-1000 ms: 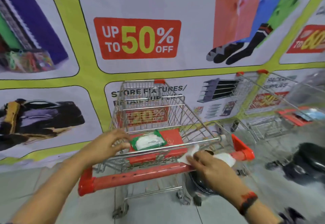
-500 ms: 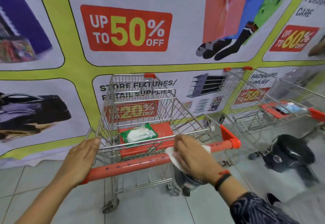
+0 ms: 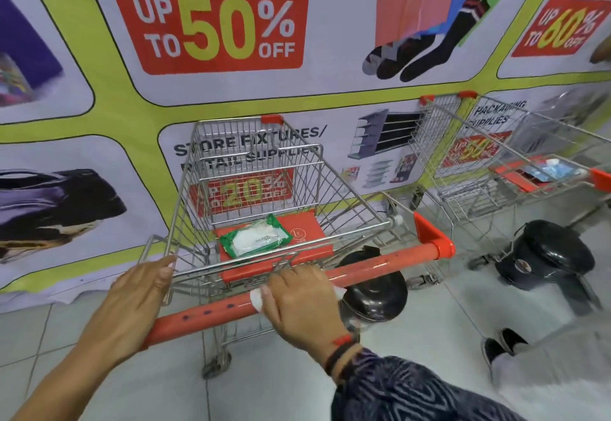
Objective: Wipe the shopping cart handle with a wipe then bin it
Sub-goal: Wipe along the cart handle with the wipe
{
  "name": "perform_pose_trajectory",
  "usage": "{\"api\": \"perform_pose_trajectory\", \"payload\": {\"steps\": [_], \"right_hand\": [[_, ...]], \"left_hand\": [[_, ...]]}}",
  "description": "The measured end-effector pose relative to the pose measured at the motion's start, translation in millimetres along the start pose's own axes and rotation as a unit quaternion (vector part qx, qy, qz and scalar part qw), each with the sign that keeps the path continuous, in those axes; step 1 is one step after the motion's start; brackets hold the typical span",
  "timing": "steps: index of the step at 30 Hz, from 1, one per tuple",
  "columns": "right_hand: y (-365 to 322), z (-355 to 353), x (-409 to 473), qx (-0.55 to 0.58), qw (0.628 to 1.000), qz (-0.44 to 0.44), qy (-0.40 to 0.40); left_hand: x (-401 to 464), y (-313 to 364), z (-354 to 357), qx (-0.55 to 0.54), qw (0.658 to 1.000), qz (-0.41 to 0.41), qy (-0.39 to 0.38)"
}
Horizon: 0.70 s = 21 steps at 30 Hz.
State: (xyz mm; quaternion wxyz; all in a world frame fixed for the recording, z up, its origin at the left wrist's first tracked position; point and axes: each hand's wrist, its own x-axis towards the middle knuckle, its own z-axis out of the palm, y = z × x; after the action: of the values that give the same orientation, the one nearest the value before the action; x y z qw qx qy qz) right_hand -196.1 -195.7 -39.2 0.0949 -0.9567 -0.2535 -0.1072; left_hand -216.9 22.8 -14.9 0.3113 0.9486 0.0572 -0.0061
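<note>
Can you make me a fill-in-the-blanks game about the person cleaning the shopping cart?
1. The right hand presses a white wipe on the cart's ____ handle.
2. The left hand holds the handle's ____ end.
3. The green pack of wipes lies on the red ____ inside the cart.
4. The big sign says up to ____ % off.

Missing words: red; left; seat; 50
</note>
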Motion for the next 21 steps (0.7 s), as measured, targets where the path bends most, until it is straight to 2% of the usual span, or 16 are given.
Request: {"api": "perform_pose_trajectory", "payload": {"steps": [3,6,9,11,13,16,18,19,21], "right_hand": [[66.5,-25.0,-9.2,-0.084,0.994,0.067,-0.013],[116.3,-52.7,-16.0,-0.100,0.980,0.173,-0.015],[48.6,-36.3,4.8,-0.067,0.987,0.134,-0.062],[-14.7,-12.6,16.6,-0.049,0.997,0.058,-0.024],[-27.5,-3.0,23.2,-0.025,0.999,0.012,-0.019],[46.5,-19.2,3.2,-0.093,0.994,0.024,-0.044],[105.6,-40.5,-11.9,-0.129,0.983,0.118,-0.059],[122.5,-50.9,-15.8,-0.121,0.976,0.175,-0.052],[115.0,-47.9,-9.9,-0.098,0.978,0.180,-0.038]], "left_hand": [[3.4,-2.7,0.2,0.001,1.000,-0.018,0.008],[4.1,-3.7,3.5,0.002,1.000,-0.015,0.013],[3.4,-2.6,3.5,0.007,1.000,-0.006,0.010],[3.0,-2.0,4.1,-0.002,1.000,-0.006,0.011],[3.6,-4.0,5.7,0.000,1.000,-0.013,0.011],[7.2,-7.6,5.2,0.008,1.000,-0.021,0.001],[6.6,-8.3,5.7,-0.001,1.000,-0.021,0.004],[6.2,-7.9,6.3,-0.008,1.000,-0.023,0.004],[5.5,-6.4,6.2,-0.017,1.000,-0.024,0.001]]}}
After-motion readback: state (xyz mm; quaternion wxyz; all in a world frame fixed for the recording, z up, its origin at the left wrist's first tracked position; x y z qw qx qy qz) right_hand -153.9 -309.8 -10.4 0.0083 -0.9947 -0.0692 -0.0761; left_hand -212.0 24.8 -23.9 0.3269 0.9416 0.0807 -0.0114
